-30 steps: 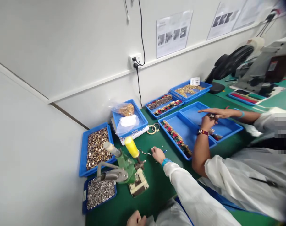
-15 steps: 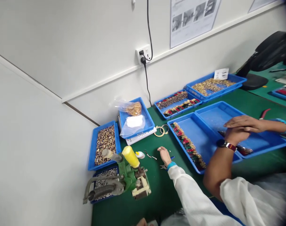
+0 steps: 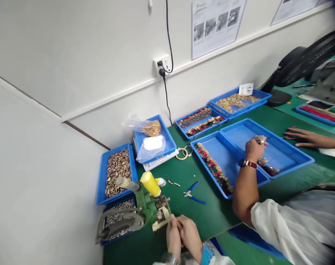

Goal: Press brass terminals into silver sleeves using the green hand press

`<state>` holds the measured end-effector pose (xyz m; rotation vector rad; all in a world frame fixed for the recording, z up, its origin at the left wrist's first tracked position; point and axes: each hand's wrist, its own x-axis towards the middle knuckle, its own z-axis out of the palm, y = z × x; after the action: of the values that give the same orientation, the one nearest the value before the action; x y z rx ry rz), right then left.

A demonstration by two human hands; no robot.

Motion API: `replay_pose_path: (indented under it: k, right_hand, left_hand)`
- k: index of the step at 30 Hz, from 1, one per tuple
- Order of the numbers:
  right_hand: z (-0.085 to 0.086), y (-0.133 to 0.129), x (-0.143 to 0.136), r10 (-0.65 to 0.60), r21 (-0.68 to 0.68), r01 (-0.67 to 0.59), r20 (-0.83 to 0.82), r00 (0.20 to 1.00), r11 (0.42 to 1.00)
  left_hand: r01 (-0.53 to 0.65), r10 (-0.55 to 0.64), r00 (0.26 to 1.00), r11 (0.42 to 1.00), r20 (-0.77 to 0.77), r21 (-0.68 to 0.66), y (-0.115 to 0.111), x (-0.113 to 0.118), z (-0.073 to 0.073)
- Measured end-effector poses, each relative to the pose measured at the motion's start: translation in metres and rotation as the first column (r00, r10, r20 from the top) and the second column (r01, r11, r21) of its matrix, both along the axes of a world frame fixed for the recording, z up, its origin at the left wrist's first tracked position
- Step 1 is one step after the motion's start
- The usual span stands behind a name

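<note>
My left hand (image 3: 173, 235) and my right hand (image 3: 189, 233) meet at the lower middle, fingers pinched together just right of the green hand press (image 3: 148, 206). Whatever is between their fingertips is too small to make out. The press has a yellow-topped post (image 3: 151, 184) and a cream block (image 3: 161, 219) beside my fingertips. Blue-handled pliers (image 3: 195, 193) lie open on the green table (image 3: 184, 173), above my right hand. Small tweezers (image 3: 172, 182) and a white bottle (image 3: 161, 182) rest behind the press.
Blue trays of brass pieces (image 3: 118, 173) and silver pieces (image 3: 120, 213) flank the press on the left. A co-worker's hand (image 3: 254, 149) holds shiny pieces over a tray (image 3: 267, 141); their other hand (image 3: 308, 138) touches red-handled pliers. A fan (image 3: 308, 62) stands back right.
My right hand has withdrawn from near the pliers to meet my left hand beside the press. The co-worker's hands have moved apart, and the view has shifted slightly.
</note>
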<state>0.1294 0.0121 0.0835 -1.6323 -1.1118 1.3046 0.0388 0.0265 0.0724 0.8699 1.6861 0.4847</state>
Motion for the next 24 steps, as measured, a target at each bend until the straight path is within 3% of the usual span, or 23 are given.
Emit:
replay_pose_path:
  k: [3, 7, 9, 10, 12, 15, 19, 24]
  right_hand:
    - [-0.005, -0.02, -0.002, 0.061, -0.025, -0.061, -0.007, 0.998, 0.998]
    - [-0.022, -0.034, 0.01, 0.127, -0.098, -0.153, -0.233, 0.964, 0.983]
    - [-0.027, -0.029, 0.024, 0.168, -0.127, -0.225, -0.35, 0.922, 0.966]
    - [-0.028, -0.02, 0.032, 0.179, -0.139, -0.232, -0.316, 0.932, 0.963]
    - [-0.03, 0.007, 0.048, 0.167, -0.134, -0.171, -0.044, 0.985, 0.976]
    - [-0.033, 0.066, 0.06, 0.059, -0.019, -0.056, 0.383, 0.922, 0.998]
    - [-0.044, 0.129, 0.046, 0.025, 0.043, -0.052, 0.472, 0.881, 0.998]
    - [-0.058, 0.151, 0.026, 0.044, 0.059, -0.075, 0.403, 0.914, 0.995]
  left_hand:
    - [0.105, -0.098, 0.99, 0.992, -0.099, 0.067, 0.002, 0.004, -0.004]
    - [0.151, -0.142, 0.976, 0.988, -0.163, 0.041, -0.001, -0.005, -0.013]
    - [0.194, -0.181, 0.969, 0.979, -0.167, 0.064, -0.004, -0.012, -0.016]
    - [0.215, -0.201, 0.965, 0.974, -0.167, 0.07, -0.006, -0.016, -0.017]
    - [0.251, -0.24, 0.959, 0.967, -0.15, 0.053, -0.011, -0.025, -0.017]
    - [0.35, -0.344, 0.923, 0.937, -0.172, 0.006, -0.02, -0.046, -0.011]
    - [0.511, -0.5, 0.819, 0.859, -0.281, -0.036, -0.032, -0.075, -0.004]
    - [0.523, -0.52, 0.801, 0.849, -0.298, -0.074, -0.034, -0.094, 0.005]
